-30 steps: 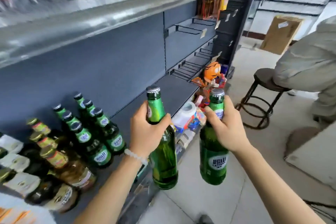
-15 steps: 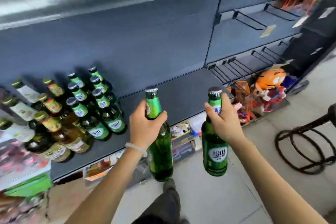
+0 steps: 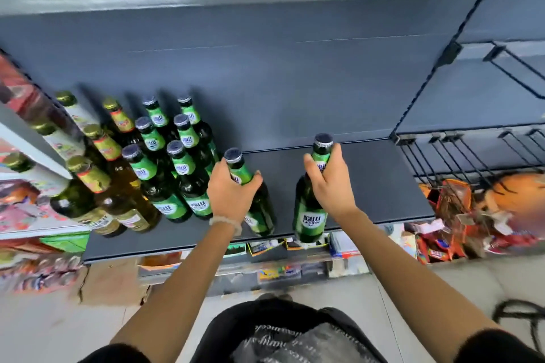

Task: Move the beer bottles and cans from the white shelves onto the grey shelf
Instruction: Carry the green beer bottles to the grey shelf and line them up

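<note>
At grey shelf (image 3: 368,186): L hand (image 3: 233,188) & R hand (image 3: 330,183) each grip a bottle neck. Set bases flat beside green row (image 3: 177,162), upright, w/o knocking.

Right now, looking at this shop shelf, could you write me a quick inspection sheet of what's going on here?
Surface: grey shelf, right part bare.
Job's things: six green beer bottles standing at left; amber bottles beside them.
Clutter: snack packets at right, goods below the shelf.
Hands: left hand grips a green bottle over the shelf; right hand grips a second bottle at the front edge.
Cables: dark loop on the floor; kind unclear.
Surroundings: wire hooks at right, tiled floor.
</note>
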